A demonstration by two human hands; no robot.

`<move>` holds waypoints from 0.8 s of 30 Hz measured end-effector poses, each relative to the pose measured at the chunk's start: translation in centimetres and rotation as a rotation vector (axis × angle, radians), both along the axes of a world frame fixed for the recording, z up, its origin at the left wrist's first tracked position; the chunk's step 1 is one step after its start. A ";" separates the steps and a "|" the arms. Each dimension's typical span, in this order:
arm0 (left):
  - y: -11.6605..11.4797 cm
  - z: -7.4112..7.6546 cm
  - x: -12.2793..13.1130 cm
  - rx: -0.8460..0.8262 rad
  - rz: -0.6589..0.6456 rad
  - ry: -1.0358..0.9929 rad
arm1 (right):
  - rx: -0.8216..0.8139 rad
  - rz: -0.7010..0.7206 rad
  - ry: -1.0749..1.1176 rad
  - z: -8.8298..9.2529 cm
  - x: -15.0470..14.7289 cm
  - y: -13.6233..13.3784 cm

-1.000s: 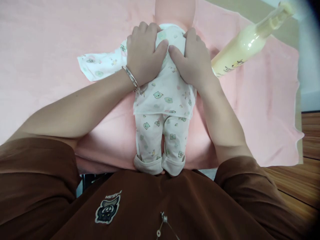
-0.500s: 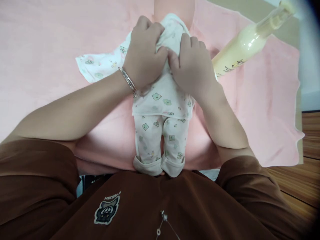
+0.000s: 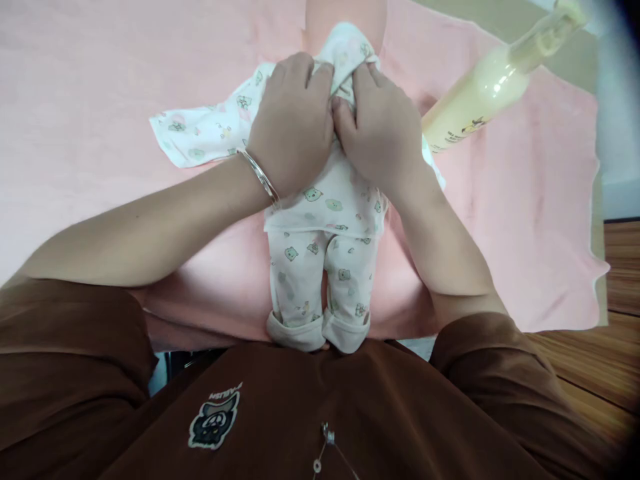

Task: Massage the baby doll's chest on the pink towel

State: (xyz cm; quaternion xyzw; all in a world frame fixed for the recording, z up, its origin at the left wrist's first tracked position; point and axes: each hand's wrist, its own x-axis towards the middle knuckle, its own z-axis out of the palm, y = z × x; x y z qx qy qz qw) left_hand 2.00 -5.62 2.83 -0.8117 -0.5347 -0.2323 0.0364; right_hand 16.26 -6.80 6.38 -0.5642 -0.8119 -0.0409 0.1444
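A baby doll, its smooth head (image 3: 345, 12) cut off by the top edge, lies on its back in a white shirt (image 3: 333, 205) printed with small bears. Matching pants (image 3: 299, 277) with folded cuffs cover its legs. My left hand (image 3: 295, 127), a silver bangle at the wrist, is closed on the shirt's upper front. Close beside it, my right hand (image 3: 383, 130) pinches the cloth near the collar. A fold of shirt stands up between the hands, over the doll's chin. One sleeve (image 3: 195, 133) spreads flat to the left; the other is mostly hidden under my right hand.
A pale yellow pump bottle (image 3: 480, 100) lies tilted to the right of my right hand. Pink cloth (image 3: 540, 220) covers the table under the doll. Brown wood flooring (image 3: 590, 360) shows at the lower right.
My left hand has moved slightly down. My right hand's fingers have shifted up toward the collar, and the shirt's top edge is now folded over between the hands.
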 end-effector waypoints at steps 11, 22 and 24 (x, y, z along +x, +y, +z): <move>3.7 -0.5 -1.1 -0.185 0.020 -0.293 | -0.128 0.074 -0.128 1.9 -0.4 -2.1; -0.5 -0.2 -0.2 0.005 -0.151 -0.102 | -0.181 -0.116 0.105 -0.9 1.8 2.4; 0.1 0.2 -0.2 -0.001 -0.116 -0.185 | -0.191 -0.119 0.100 -0.5 1.4 1.7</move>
